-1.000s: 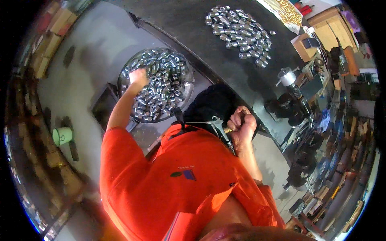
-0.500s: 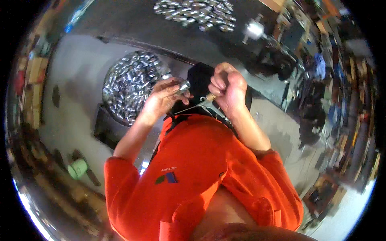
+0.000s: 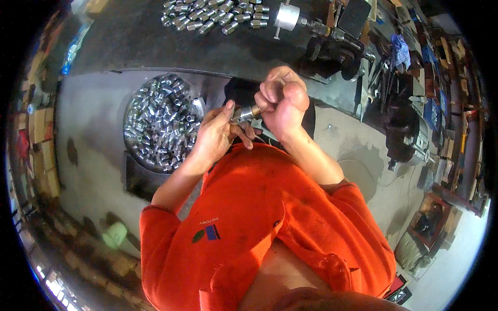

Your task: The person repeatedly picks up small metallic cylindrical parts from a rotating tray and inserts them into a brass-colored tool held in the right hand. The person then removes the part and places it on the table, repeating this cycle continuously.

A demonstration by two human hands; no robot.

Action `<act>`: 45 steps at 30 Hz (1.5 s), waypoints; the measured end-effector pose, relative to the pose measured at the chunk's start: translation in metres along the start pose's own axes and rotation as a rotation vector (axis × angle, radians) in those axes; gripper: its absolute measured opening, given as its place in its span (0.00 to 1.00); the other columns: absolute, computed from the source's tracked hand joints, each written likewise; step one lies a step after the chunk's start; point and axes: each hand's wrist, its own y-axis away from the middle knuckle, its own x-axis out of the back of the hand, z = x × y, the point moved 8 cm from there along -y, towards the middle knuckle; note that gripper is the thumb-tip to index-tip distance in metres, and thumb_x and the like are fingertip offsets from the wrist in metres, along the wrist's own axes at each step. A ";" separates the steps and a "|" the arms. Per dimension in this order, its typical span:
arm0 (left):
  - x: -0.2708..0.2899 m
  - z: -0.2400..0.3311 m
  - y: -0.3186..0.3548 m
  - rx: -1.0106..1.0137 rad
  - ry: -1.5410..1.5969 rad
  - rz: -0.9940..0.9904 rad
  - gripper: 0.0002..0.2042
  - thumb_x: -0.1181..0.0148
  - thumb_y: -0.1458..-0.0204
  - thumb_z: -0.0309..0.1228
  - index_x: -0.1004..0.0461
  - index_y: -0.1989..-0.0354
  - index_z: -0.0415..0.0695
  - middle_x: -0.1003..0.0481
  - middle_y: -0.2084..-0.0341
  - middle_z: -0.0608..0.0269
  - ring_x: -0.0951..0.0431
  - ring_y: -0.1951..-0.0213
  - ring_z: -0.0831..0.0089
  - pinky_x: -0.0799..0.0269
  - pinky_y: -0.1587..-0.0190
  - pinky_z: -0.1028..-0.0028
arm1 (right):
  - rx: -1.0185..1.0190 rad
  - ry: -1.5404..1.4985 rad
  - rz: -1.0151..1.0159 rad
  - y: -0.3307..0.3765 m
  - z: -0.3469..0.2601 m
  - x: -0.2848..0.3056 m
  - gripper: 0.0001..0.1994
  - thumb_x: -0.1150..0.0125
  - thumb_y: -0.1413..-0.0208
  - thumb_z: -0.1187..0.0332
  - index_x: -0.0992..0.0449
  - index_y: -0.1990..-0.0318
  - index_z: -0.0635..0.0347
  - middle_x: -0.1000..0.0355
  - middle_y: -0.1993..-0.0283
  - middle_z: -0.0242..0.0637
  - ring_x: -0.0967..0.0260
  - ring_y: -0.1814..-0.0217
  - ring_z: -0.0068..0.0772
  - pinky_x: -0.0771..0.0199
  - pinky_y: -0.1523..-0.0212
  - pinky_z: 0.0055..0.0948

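My left hand (image 3: 215,132) pinches a shiny metal fitting (image 3: 241,114) between thumb and fingers, in front of my waist. My right hand (image 3: 282,101) is closed in a fist around a brass-coloured cylindrical piece (image 3: 256,110); most of it is hidden in the fist. The end of that piece meets the fitting, and whether it goes inside cannot be seen. Left of my left hand stands a round tray (image 3: 197,105) heaped with loose metal fittings (image 3: 163,116).
Several hex-sided metal fittings (image 3: 218,13) lie on the dark workbench (image 3: 140,49) ahead. A chuck-like metal device (image 3: 287,16) with dark machinery (image 3: 332,52) stands at the far right. A vise (image 3: 407,129) is to the right. A pale green container (image 3: 114,235) stands lower left.
My hands have come together, bringing the brass-coloured piece against the fitting, where before they were apart. The view has also shifted, with the bench items now farther left and higher.
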 end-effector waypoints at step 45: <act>-0.024 0.260 -0.291 -0.837 -2.011 0.372 0.13 0.46 0.68 0.26 0.26 0.69 0.47 0.26 0.69 0.57 0.26 0.63 0.61 0.32 0.60 0.66 | -0.253 -0.040 0.236 0.016 0.025 0.072 0.07 0.60 0.61 0.74 0.34 0.75 0.64 0.48 0.86 0.30 0.58 0.86 0.19 0.57 0.86 0.20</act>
